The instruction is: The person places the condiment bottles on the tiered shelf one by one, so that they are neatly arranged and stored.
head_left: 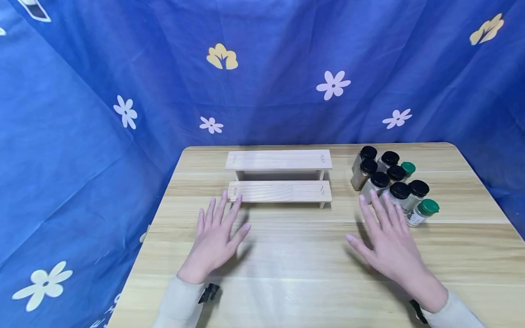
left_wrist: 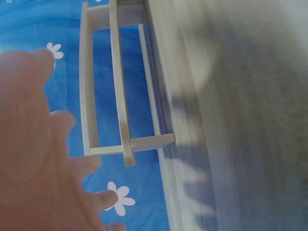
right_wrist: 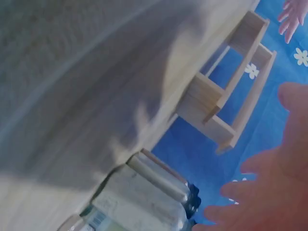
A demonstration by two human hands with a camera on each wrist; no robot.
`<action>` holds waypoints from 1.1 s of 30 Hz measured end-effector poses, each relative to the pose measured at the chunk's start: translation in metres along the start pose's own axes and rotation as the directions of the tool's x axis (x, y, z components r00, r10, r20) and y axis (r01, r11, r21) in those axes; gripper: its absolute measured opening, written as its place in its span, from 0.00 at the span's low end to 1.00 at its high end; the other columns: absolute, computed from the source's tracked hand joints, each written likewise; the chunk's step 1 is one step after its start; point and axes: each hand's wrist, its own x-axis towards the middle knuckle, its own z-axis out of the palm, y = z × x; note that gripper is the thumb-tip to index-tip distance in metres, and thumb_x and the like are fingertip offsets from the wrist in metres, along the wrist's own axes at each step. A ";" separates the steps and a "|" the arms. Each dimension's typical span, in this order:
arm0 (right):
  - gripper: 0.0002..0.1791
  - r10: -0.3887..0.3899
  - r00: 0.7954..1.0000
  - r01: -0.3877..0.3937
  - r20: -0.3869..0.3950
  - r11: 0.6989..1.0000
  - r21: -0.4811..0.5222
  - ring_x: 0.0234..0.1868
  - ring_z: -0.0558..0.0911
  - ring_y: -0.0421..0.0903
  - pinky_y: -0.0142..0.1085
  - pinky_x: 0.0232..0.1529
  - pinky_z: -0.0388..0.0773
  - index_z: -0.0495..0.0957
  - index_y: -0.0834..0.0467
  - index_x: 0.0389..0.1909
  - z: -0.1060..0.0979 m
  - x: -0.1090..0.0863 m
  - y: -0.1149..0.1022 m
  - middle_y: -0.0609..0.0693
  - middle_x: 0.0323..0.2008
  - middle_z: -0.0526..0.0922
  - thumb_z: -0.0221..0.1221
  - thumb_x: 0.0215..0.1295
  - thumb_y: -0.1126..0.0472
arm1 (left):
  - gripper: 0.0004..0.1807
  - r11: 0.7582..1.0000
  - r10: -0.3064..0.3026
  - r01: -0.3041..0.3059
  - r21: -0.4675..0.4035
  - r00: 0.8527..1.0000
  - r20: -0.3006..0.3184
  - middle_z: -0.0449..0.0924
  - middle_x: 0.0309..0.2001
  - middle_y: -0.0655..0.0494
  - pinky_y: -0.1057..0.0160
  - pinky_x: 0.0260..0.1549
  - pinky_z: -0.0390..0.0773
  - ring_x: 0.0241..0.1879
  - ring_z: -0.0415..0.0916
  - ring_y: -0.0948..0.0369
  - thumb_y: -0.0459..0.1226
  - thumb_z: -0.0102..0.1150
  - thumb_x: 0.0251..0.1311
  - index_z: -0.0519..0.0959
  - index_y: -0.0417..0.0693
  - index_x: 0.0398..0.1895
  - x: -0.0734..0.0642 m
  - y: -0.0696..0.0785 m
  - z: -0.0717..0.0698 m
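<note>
My left hand (head_left: 215, 243) hovers over the table with its fingers straight and spread, holding nothing. Its fingertips overlap the front left corner of a pale two-step wooden rack (head_left: 283, 191) in the head view; the left wrist view shows a gap between hand and rack (left_wrist: 120, 86). To the right, my right hand (head_left: 391, 248) is likewise spread, in the air and without anything in it. Just beyond its fingertips stands a cluster of small clear spice jars (head_left: 361, 178), several with black lids and two with green lids. The right fingers partly hide the front jars.
The light wood-grain table (head_left: 295, 255) carries the rack at its back middle and the jars at its back right. A blue flowered cloth (head_left: 270, 100) hangs behind the table and along its sides. Dark straps (head_left: 209, 293) circle both wrists.
</note>
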 end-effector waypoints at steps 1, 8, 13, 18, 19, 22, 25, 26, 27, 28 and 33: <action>0.55 -0.004 1.000 0.005 -0.023 1.000 0.006 0.86 0.44 0.65 0.58 0.90 0.33 0.45 0.50 0.86 -0.003 0.001 0.001 0.59 0.86 0.46 0.60 0.69 0.31 | 0.41 0.999 0.003 -0.004 -0.034 1.000 -0.011 0.29 0.88 0.52 0.25 0.82 0.35 0.86 0.30 0.38 0.68 0.39 0.77 0.39 0.77 0.86 0.003 -0.001 0.000; 0.51 0.047 0.982 -0.028 -0.182 0.994 0.104 0.85 0.50 0.64 0.58 0.90 0.40 0.55 0.54 0.84 -0.024 0.004 0.021 0.63 0.84 0.55 0.65 0.67 0.39 | 0.39 0.951 -0.012 -0.025 -0.307 0.993 -0.117 0.40 0.87 0.45 0.23 0.77 0.57 0.83 0.46 0.35 0.61 0.44 0.80 0.43 0.73 0.86 0.025 -0.009 0.002; 0.50 0.111 0.960 -0.070 -0.256 0.984 0.164 0.84 0.53 0.67 0.62 0.88 0.45 0.59 0.54 0.83 -0.037 0.001 0.042 0.66 0.81 0.59 0.68 0.64 0.43 | 0.36 0.852 -0.070 -0.013 -0.523 0.988 -0.138 0.52 0.84 0.44 0.34 0.76 0.70 0.80 0.60 0.40 0.57 0.45 0.81 0.46 0.73 0.86 0.036 -0.018 0.006; 0.50 0.164 0.943 -0.106 -0.290 0.973 0.205 0.82 0.56 0.71 0.61 0.89 0.44 0.61 0.58 0.81 -0.041 -0.005 0.068 0.70 0.79 0.61 0.71 0.62 0.46 | 0.40 0.746 -0.162 0.047 -0.665 0.980 -0.112 0.64 0.79 0.37 0.43 0.72 0.78 0.74 0.71 0.40 0.56 0.49 0.80 0.41 0.75 0.86 0.044 -0.026 0.012; 0.50 0.179 0.941 -0.118 -0.288 0.969 0.216 0.82 0.55 0.71 0.60 0.89 0.43 0.61 0.59 0.81 -0.041 -0.006 0.074 0.70 0.79 0.60 0.71 0.63 0.46 | 0.41 0.723 -0.173 0.054 -0.689 0.979 -0.106 0.65 0.78 0.36 0.46 0.71 0.79 0.73 0.72 0.41 0.56 0.49 0.80 0.40 0.74 0.86 0.046 -0.028 0.013; 0.50 0.236 0.934 -0.164 -0.269 0.951 0.263 0.80 0.57 0.74 0.65 0.87 0.46 0.61 0.63 0.80 -0.039 -0.010 0.088 0.72 0.78 0.61 0.73 0.62 0.50 | 0.43 0.657 -0.197 0.072 -0.751 0.977 -0.079 0.65 0.78 0.35 0.57 0.67 0.82 0.73 0.73 0.43 0.53 0.50 0.80 0.38 0.70 0.87 0.050 -0.032 0.017; 0.51 0.325 0.925 -0.259 -0.194 0.917 0.303 0.76 0.63 0.77 0.72 0.79 0.57 0.58 0.63 0.81 -0.037 -0.013 0.099 0.74 0.76 0.63 0.72 0.64 0.50 | 0.40 0.632 -0.220 0.100 -0.768 0.974 -0.054 0.67 0.77 0.34 0.62 0.64 0.83 0.68 0.77 0.42 0.51 0.49 0.81 0.42 0.61 0.87 0.052 -0.035 0.020; 0.51 0.353 0.922 -0.289 -0.163 0.902 0.320 0.73 0.67 0.77 0.64 0.80 0.65 0.57 0.64 0.81 -0.036 -0.014 0.102 0.75 0.74 0.66 0.72 0.65 0.50 | 0.39 0.628 -0.231 0.113 -0.770 0.972 -0.045 0.69 0.75 0.34 0.62 0.64 0.84 0.66 0.79 0.41 0.51 0.48 0.82 0.45 0.58 0.87 0.053 -0.035 0.020; 0.51 0.379 0.917 -0.321 -0.126 0.887 0.332 0.70 0.70 0.77 0.53 0.78 0.74 0.56 0.64 0.82 -0.035 -0.014 0.105 0.76 0.72 0.69 0.71 0.67 0.49 | 0.38 0.631 -0.239 0.123 -0.766 0.970 -0.041 0.70 0.74 0.33 0.61 0.63 0.85 0.64 0.81 0.40 0.50 0.48 0.82 0.48 0.55 0.87 0.053 -0.036 0.021; 0.50 0.402 0.911 -0.351 -0.088 0.870 0.346 0.67 0.74 0.76 0.40 0.72 0.81 0.56 0.64 0.82 -0.033 -0.015 0.107 0.77 0.70 0.71 0.70 0.68 0.48 | 0.36 0.631 -0.247 0.129 -0.765 0.968 -0.039 0.72 0.72 0.33 0.60 0.63 0.85 0.63 0.82 0.40 0.50 0.48 0.82 0.51 0.51 0.86 0.054 -0.036 0.021; 0.44 0.445 0.896 -0.395 -0.012 0.807 0.440 0.50 0.88 0.34 0.03 0.41 0.73 0.61 0.68 0.77 -0.025 -0.018 0.117 0.77 0.59 0.80 0.69 0.70 0.51 | 0.30 0.608 -0.263 0.142 -0.781 0.964 -0.030 0.78 0.66 0.30 0.60 0.60 0.87 0.62 0.82 0.41 0.44 0.48 0.83 0.61 0.46 0.82 0.059 -0.036 0.026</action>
